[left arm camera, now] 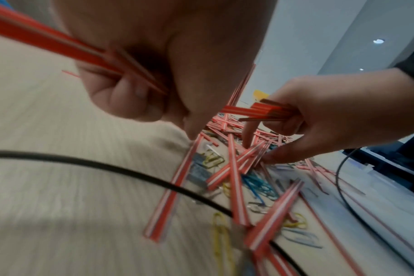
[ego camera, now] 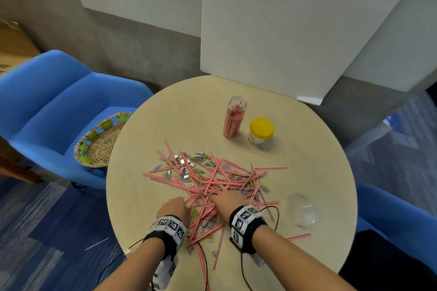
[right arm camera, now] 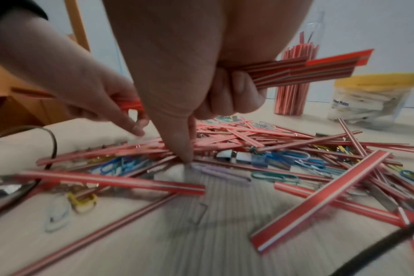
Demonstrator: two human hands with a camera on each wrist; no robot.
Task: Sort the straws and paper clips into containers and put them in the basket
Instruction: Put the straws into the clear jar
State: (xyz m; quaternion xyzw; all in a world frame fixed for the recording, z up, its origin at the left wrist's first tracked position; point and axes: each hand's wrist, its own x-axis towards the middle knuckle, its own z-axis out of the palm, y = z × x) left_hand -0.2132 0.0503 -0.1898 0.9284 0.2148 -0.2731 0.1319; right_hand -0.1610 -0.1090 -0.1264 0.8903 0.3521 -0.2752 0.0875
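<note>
Both hands work the mixed heap at the near edge of the round table (ego camera: pixel 146 149). The left hand (ego camera: pixel 173 208) keeps a bundle of red-striped straws (left arm camera: pixel 66 44) curled in its palm, index finger down on a loose straw; the right hand (ego camera: pixel 230 201) likewise clutches a bundle (right arm camera: pixel 296 71), forefinger probing, which frees fingertips for gathering. Paper clips (right arm camera: pixel 274 176) lie underneath. The straw tube (ego camera: pixel 234 119) stands open toward the far edge, ready; the woven basket (ego camera: pixel 101 142) waits on the blue chair (ego camera: pixel 47 101).
</note>
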